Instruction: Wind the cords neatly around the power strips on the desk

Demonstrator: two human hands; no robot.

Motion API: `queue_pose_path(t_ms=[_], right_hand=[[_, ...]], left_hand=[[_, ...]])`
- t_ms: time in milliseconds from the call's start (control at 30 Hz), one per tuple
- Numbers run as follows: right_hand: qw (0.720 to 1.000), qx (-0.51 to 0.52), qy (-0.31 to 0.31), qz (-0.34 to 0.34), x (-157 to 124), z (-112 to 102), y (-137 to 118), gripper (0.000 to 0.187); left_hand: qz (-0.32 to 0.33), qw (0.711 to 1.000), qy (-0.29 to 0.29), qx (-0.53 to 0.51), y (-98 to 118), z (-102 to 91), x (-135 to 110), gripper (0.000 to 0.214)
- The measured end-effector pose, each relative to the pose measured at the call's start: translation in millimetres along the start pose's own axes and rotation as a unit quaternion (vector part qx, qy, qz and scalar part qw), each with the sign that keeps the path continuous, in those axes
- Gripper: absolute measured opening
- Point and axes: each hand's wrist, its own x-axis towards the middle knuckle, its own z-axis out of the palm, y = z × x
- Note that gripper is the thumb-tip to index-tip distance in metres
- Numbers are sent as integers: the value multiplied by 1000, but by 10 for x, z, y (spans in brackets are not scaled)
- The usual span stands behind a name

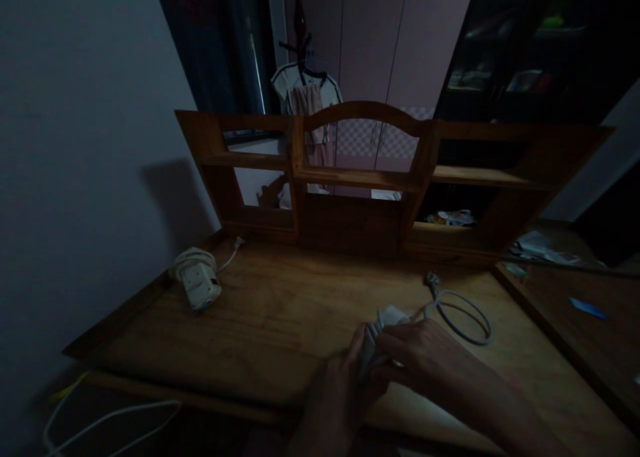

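Near the front of the wooden desk [280,297], both hands are closed around a bundle of grey power cord [371,337]. My left hand [345,370] grips the bundle from the left and below. From the right, my right hand [413,347] presses its fingers onto the wound turns. A pale block [395,315] shows just beyond the fingers, but its kind is hard to make out in the dim light. The loose end of the cord [473,340] curves over the desk to the right and ends in a plug [432,280].
A white power strip [200,284] with its cord wound on it lies at the desk's left, by the wall. A wooden shelf unit [350,177] borders the far edge. White cable [120,410] hangs at the lower left. A blue piece [587,307] lies at the right.
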Motion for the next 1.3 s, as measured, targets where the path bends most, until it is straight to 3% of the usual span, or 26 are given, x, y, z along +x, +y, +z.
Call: queue_pose_path(t_ms=[233, 433, 533, 667, 767, 900, 967, 1033, 1200, 1300], right_hand=[[995, 51, -79, 10, 71, -324, -32, 17], [972, 176, -158, -14, 202, -457, 212, 32], [932, 275, -235, -33, 335, -431, 364, 40], [852, 419, -313, -40, 461, -349, 518, 46], [825, 474, -304, -41, 473, -288, 582, 45], [847, 469, -247, -43, 452, -218, 640, 35], [843, 473, -249, -52, 452, -181, 664, 32], [827, 495, -261, -55, 457, -146, 674, 31], [795, 544, -265, -37, 452, -38, 640, 29], [787, 561, -254, -35, 437, 74, 629, 30]], left_hand=[[23, 993, -74, 95, 231, -107, -161, 52], [59, 977, -169, 113, 309, -238, -240, 47], [94, 969, -196, 120, 285, -237, -242, 49], [183, 952, -209, 126, 180, -219, -229, 37], [180, 956, -198, 116, 110, -236, -233, 38], [52, 984, -121, 117, 117, -283, -284, 68], [26, 985, -119, 120, 144, -303, -308, 69], [61, 978, -144, 139, 160, -313, -309, 56], [224, 942, -170, 181, 166, -313, -234, 36], [253, 933, -158, 202, 189, -319, -215, 32]])
